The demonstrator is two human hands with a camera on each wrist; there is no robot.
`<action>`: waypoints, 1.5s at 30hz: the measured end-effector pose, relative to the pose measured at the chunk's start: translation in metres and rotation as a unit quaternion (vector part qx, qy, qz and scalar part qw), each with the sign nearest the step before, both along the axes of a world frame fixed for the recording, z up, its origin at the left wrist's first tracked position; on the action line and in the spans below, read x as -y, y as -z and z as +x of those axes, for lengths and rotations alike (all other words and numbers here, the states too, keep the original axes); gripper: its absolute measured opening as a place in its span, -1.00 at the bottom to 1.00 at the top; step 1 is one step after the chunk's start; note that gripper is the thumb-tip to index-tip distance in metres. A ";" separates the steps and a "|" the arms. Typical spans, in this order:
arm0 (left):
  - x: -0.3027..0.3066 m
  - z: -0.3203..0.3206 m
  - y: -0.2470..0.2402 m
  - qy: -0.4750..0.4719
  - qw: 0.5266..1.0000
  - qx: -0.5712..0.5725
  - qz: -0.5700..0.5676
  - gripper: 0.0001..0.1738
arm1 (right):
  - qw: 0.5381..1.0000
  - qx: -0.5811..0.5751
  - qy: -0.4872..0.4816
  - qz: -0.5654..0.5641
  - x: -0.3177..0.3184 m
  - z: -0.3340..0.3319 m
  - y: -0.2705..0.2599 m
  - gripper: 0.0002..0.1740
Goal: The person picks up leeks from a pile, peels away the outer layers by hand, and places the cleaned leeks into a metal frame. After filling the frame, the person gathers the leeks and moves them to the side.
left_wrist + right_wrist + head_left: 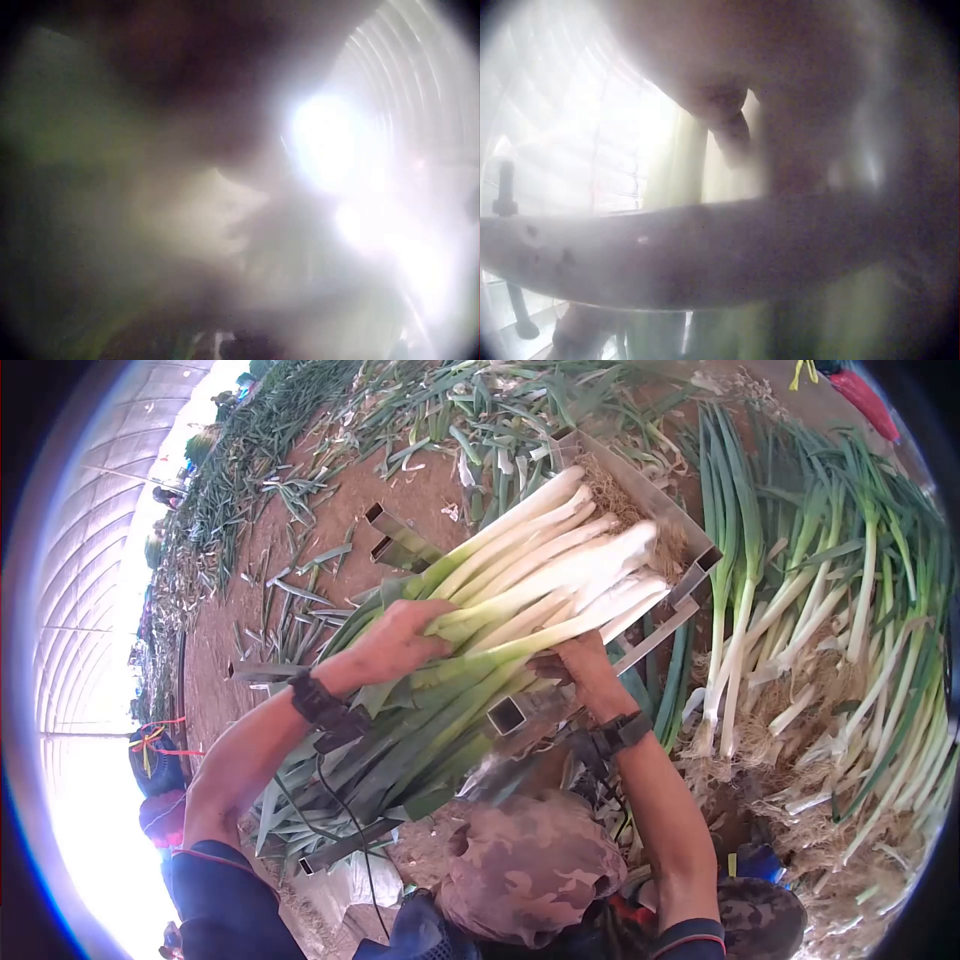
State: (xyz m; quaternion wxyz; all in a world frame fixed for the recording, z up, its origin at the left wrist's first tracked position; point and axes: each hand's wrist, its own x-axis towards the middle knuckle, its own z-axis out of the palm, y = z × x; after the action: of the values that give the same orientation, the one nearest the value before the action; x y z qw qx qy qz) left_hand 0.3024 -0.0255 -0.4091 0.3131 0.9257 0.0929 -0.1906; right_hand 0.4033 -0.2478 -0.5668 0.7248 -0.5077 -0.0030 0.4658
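In the head view a thick bundle of leeks (560, 585) lies slantwise in a metal frame (690, 565), white stems and roots at the upper right, green leaves at the lower left. My left hand (400, 640) grips stalks where white turns green. On the bundle's near side, my right hand (585, 665) holds the lower stalks, its fingers partly hidden beneath them. The left wrist view is blurred and washed out by glare. Pale stalks (673, 161) show beside my right hand's fingers (731, 135) in the right wrist view, behind a blurred metal bar (652, 259).
More leeks with roots (790, 620) lie in a heap at the right. Loose leaves litter the brown ground (225, 650) at the left and back. A square tube end (506, 715) juts out by my right hand. A head in a camouflage cap (530, 865) is at the bottom.
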 end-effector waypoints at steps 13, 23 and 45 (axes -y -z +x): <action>0.012 -0.019 0.009 0.007 0.995 0.089 0.055 -0.52 | 0.980 0.141 0.104 -0.091 0.008 0.007 -0.062 -0.42; 0.025 -0.004 0.049 -0.017 0.981 0.064 0.184 -0.67 | 0.713 0.588 -0.021 -0.382 -0.026 0.036 -0.054 -0.24; -0.092 -0.225 -0.077 -0.045 0.919 -0.288 0.265 -0.25 | 0.649 0.721 -0.100 -0.224 -0.016 0.042 -0.017 -0.03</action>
State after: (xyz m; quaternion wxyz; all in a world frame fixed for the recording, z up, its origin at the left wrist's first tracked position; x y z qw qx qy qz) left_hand 0.0772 0.0664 -0.3323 0.0245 0.8750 0.2672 -0.4029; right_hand 0.4455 -0.2314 -0.5500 0.3078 -0.8267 -0.4710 0.0097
